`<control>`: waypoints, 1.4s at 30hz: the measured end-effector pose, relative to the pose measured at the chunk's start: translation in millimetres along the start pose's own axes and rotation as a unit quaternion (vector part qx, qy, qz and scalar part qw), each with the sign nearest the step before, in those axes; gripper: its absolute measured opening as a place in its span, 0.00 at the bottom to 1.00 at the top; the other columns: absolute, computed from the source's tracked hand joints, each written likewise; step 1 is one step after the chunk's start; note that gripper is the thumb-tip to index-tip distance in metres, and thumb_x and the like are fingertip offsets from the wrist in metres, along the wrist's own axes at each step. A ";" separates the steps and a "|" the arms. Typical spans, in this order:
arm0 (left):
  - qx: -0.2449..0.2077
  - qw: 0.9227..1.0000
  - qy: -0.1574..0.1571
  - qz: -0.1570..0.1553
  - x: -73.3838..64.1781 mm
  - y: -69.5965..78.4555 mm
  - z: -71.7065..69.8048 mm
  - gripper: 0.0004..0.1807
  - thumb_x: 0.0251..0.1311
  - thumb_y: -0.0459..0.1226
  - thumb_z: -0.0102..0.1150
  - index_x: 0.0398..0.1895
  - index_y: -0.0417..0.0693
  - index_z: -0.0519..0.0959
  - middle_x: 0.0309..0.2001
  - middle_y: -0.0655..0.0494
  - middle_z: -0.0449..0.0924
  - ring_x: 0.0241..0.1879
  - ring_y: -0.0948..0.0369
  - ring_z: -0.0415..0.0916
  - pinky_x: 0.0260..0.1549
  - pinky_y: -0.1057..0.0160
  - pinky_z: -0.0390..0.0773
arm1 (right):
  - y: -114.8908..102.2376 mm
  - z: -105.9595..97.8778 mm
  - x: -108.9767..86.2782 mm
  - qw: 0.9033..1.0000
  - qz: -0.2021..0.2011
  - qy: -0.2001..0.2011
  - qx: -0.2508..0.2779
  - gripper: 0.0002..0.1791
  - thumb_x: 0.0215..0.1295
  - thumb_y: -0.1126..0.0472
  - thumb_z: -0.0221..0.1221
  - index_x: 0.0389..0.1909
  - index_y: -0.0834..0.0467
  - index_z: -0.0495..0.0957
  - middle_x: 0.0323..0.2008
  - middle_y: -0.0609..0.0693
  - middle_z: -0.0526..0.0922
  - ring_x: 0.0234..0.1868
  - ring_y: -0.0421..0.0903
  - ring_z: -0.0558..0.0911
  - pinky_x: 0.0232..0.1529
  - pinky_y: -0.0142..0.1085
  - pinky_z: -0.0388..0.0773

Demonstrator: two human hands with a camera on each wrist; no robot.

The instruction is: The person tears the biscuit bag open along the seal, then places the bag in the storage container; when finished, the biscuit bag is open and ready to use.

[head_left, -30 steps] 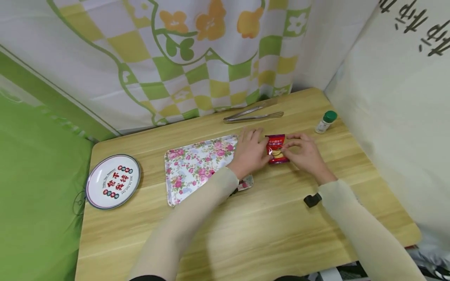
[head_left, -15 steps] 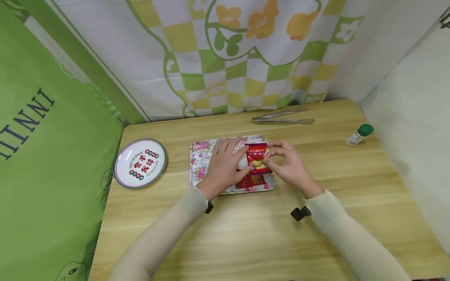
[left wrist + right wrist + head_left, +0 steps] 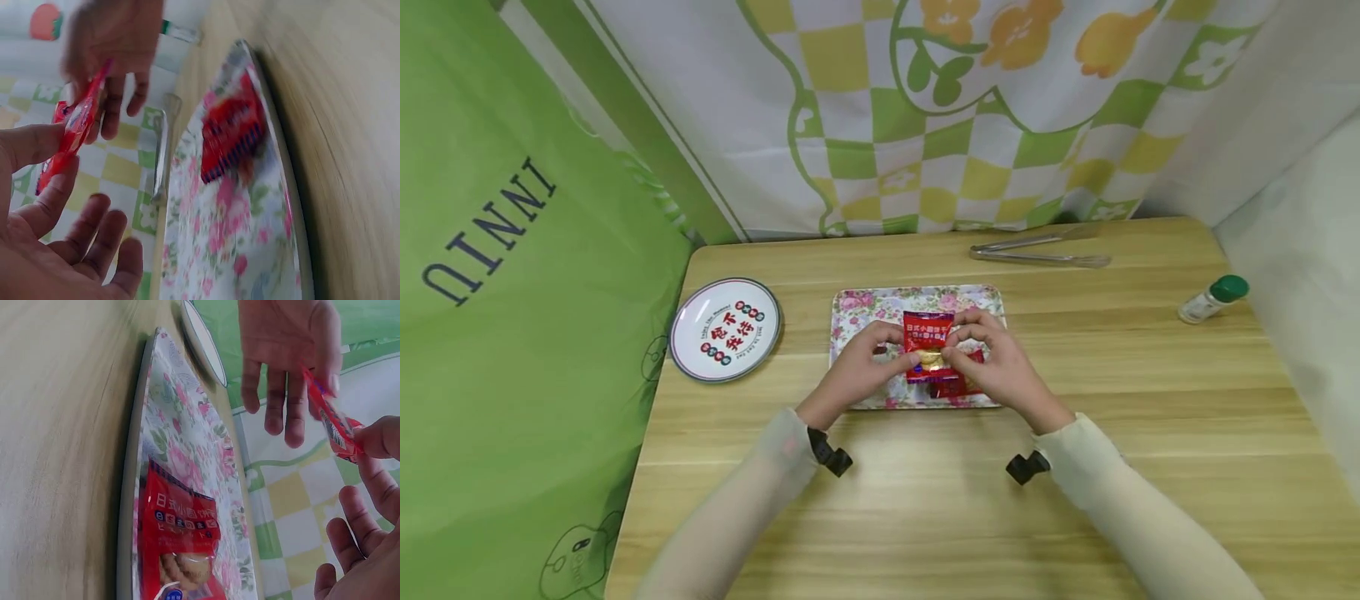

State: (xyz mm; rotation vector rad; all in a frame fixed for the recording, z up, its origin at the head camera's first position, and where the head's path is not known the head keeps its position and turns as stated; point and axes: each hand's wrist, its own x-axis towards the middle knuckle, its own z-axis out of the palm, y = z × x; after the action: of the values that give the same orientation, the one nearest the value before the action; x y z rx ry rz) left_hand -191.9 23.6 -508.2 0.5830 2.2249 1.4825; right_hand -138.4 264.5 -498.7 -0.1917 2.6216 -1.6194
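Note:
Between both hands, above the tray, hangs a red biscuit packet [image 3: 928, 333] with a clear window showing round biscuits. My left hand [image 3: 862, 367] pinches its left edge between thumb and forefinger, the other fingers loose, as the left wrist view shows. On the opposite edge my right hand [image 3: 1003, 367] pinches with thumb and forefinger. Below lies a floral tray [image 3: 857, 304]. A second red biscuit packet [image 3: 181, 534] rests flat on that tray, partly hidden in the head view by the held packet and the right hand.
A white plate [image 3: 696, 342] with red lettering sits at the table's left. Metal tongs [image 3: 1037, 256] lie along the back edge. A green-capped shaker bottle [image 3: 1213, 298] is at the right. A checked curtain [image 3: 895, 167] hangs behind the wooden table [image 3: 925, 508].
Both hands have carried the packet leftward from the bare table to above the tray. The left fingers, earlier spread over it, now pinch its edge. The head view has shifted.

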 end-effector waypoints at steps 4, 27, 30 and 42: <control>-0.091 0.996 -0.006 -0.018 1.0 7.8 2.1 0.11 0.66 0.41 0.67 0.39 0.41 0.82 0.49 0.52 0.79 0.54 0.56 0.74 0.53 0.54 0.77 | -5.8 -9.6 1.6 1.000 -0.011 -0.015 0.020 0.04 0.70 0.59 0.65 0.39 0.55 0.82 0.62 0.51 0.72 0.66 0.55 0.67 0.65 0.63 0.59; 0.232 0.938 0.078 0.244 11.9 27.3 10.7 0.06 0.67 0.42 0.64 0.38 0.51 0.86 0.48 0.57 0.79 0.49 0.57 0.74 0.50 0.55 0.72 | -25.8 -26.4 17.1 0.958 -0.226 0.001 -0.178 0.06 0.63 0.61 0.68 0.29 0.49 0.82 0.54 0.52 0.78 0.61 0.57 0.70 0.59 0.63 0.55; 0.262 0.925 0.088 0.259 12.4 30.4 11.6 0.05 0.65 0.41 0.65 0.35 0.52 0.86 0.46 0.57 0.80 0.47 0.56 0.75 0.49 0.55 0.72 | -28.2 -28.5 17.5 0.952 -0.236 -0.004 -0.196 0.06 0.63 0.60 0.68 0.29 0.48 0.82 0.54 0.51 0.78 0.60 0.55 0.71 0.59 0.61 0.55; 0.324 0.901 0.086 0.277 10.7 38.8 17.1 0.07 0.65 0.43 0.63 0.31 0.57 0.88 0.43 0.59 0.78 0.44 0.56 0.75 0.50 0.52 0.70 | -34.5 -35.5 15.1 0.906 -0.295 -0.033 -0.302 0.05 0.65 0.56 0.61 0.31 0.51 0.81 0.49 0.51 0.80 0.55 0.56 0.75 0.57 0.60 0.62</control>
State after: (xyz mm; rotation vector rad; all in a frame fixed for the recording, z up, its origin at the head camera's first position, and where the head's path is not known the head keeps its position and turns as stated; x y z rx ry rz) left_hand -187.0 56.0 -479.3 1.4388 2.8545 0.9862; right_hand -154.7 278.7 -451.7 -1.1318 3.0963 -0.7670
